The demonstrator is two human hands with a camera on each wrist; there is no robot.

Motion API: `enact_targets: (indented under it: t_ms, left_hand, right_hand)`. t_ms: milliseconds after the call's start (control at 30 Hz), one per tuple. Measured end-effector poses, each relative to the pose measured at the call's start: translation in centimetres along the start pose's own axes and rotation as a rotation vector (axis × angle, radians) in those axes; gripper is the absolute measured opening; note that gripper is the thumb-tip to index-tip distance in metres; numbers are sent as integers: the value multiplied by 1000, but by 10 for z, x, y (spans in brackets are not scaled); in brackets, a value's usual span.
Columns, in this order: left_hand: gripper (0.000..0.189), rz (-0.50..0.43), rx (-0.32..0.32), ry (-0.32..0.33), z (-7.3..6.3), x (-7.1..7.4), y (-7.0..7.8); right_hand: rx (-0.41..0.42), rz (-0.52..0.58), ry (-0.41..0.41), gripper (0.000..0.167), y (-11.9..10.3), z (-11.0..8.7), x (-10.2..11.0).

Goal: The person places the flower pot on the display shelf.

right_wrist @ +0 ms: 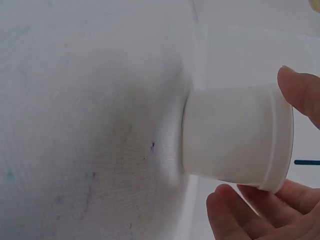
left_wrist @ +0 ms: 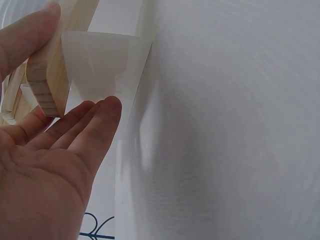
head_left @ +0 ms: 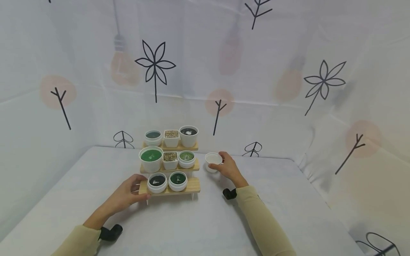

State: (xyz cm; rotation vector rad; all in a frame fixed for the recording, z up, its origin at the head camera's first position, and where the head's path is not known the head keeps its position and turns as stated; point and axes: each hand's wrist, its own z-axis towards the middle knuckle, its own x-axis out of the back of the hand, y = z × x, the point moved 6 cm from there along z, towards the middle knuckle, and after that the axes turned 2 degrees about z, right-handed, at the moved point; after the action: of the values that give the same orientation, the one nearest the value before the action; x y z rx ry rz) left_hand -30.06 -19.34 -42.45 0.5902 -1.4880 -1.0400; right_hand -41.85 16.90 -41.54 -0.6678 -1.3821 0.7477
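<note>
A three-tier wooden stand [head_left: 194, 185] on white supports stands on the table, with white pots on every tier. My left hand [head_left: 128, 190] grips the left end of its lowest plank. In the left wrist view the thumb lies on one face of the plank [left_wrist: 55, 82] and the fingers are on the other side, near a whitish translucent support [left_wrist: 100, 65]. Right of the stand, a white cup [head_left: 211, 159] is upright on the table. My right hand [head_left: 230, 168] holds this cup [right_wrist: 230, 135] near its rim, between thumb and fingers.
On the lowest tier sit a black-filled pot [head_left: 157, 181] and a dark green one [head_left: 178, 179]. Higher up are a large green pot [head_left: 151, 158], square pots of grainy brown material [head_left: 170, 159] and others. A patterned white cloth [head_left: 192, 71] hangs behind.
</note>
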Motion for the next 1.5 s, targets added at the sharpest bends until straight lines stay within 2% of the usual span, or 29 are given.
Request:
enact_targets:
  t_ms: [433, 633, 867, 1067, 1200, 1500]
  left_hand:
    - [73, 30, 0, -2, 0, -1, -1]
    - [74, 40, 36, 1, 2, 0, -3]
    - [74, 43, 29, -1, 2, -1, -3]
    - [74, 39, 22, -2, 2, 0, -3]
    - [74, 41, 16, -6, 3, 0, -2]
    - [74, 43, 22, -2, 3, 0, -3]
  right_hand:
    - [-18, 0, 12, 79, 1, -4, 1]
    - [-11, -12, 28, 80, 3, -12, 6]
    - [60, 6, 37, 80, -9, -36, 14]
    - [136, -4, 46, 78, -32, -62, 22]
    - [185, 42, 57, 75, -47, -79, 25]
    - [287, 132, 31, 67, -69, -102, 14]
